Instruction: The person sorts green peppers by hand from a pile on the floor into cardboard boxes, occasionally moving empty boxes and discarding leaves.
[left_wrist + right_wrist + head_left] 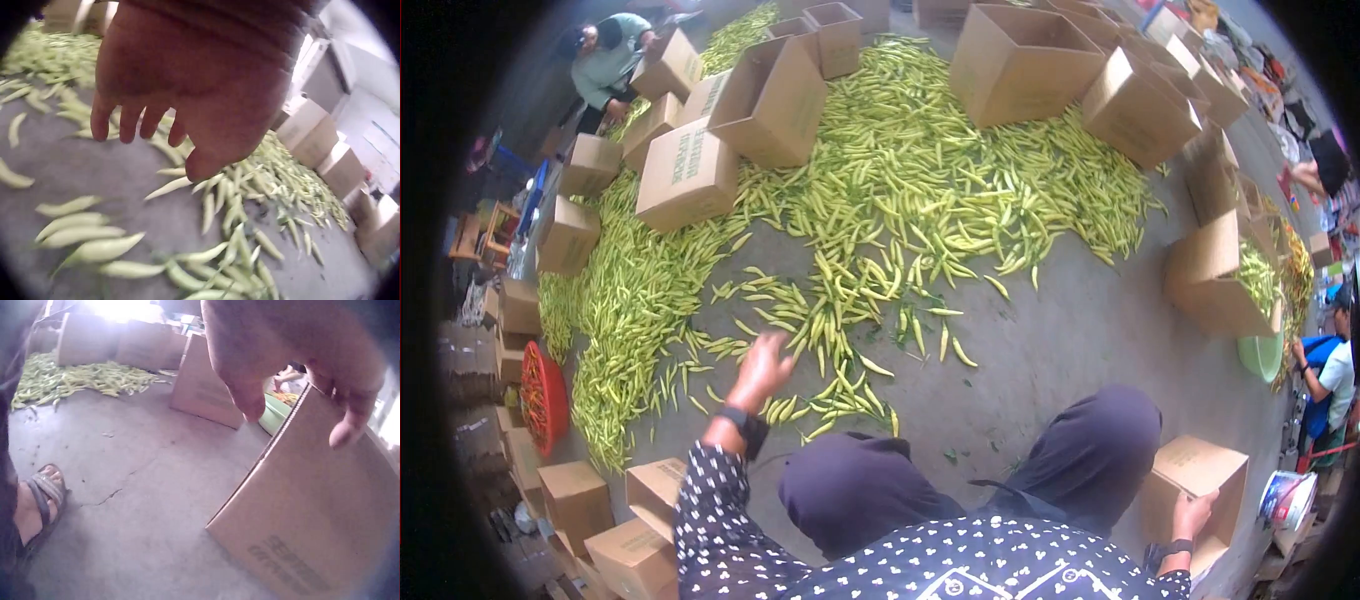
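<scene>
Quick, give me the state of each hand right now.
Left hand: open, fingers relaxed, holding nothing, above the peppers on the floor.
Right hand: grips the rim of the cardboard box.

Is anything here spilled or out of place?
Yes: the pale yellow-green chilli peppers lie loose across the grey concrete floor, not in the brown cardboard boxes, several of which stand tilted. The left hand hovers over them.
</scene>
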Demonstrator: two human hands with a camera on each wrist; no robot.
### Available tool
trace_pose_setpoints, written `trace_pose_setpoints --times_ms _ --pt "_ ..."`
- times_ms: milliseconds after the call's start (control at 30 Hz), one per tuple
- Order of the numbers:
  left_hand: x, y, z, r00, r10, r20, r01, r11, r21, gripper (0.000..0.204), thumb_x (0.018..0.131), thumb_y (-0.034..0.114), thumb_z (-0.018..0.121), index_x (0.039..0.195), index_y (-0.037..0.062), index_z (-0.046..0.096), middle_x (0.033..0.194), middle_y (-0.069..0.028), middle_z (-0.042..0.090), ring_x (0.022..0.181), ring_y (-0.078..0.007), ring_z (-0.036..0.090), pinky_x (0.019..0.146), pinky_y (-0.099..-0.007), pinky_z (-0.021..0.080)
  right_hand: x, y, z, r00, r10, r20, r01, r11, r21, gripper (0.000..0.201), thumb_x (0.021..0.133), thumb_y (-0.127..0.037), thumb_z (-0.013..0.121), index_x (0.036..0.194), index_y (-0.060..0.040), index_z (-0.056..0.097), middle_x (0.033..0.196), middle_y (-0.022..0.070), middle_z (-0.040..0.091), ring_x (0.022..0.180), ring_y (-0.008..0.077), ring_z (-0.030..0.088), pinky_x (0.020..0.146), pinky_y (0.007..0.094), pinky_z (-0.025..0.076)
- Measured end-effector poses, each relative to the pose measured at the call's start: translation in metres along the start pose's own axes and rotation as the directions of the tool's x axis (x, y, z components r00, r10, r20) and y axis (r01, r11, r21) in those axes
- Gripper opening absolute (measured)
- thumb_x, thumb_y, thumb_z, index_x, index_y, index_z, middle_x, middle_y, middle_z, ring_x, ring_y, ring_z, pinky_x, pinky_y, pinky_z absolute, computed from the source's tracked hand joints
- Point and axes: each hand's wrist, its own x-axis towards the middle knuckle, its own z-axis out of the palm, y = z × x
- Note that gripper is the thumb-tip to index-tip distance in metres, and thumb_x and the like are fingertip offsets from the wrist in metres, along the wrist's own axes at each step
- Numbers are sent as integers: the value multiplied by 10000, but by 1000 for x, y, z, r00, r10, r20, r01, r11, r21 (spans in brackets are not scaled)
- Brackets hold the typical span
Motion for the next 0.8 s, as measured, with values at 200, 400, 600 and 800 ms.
trace_pose_setpoints --times_ms 200,400,600,800 --pt "-164 -26 72 738 -673 -55 668 739 -84 1074 619 368 811 1465 158 184 1488 -255 156 1366 -428 185 1095 -523 231 50 15 6 965 257 51 -262 927 270 283 732 -27 586 943 161 591 1021 143 645 947 221 607 861 344 449" --pt "-168 9 124 744 -665 64 660 747 76 1240 565 529 811 1494 217 51 1527 -233 10 1407 -425 5 1060 -656 115 62 -83 -47 932 -353 83 337 928 161 176 754 -155 562 703 10 595 665 30 567 634 104 488 565 334 418" --pt "-3 21 125 977 -100 -187 107 994 29 891 682 398 754 1444 282 306 1532 -196 82 1406 -419 65 1068 -652 125 -7 -265 -135 519 -851 -83 824 472 313 213 850 -68 588 1040 29 607 901 91 653 818 152 581 759 297 459" --pt "78 34 73 937 -28 -349 -24 989 -144 826 683 311 779 1402 261 376 1498 -154 220 1377 -371 218 1072 -571 250 -97 -427 -168 -32 -967 -253 997 -50 62 142 758 -23 568 886 36 586 794 204 521 785 370 529 693 404 434"
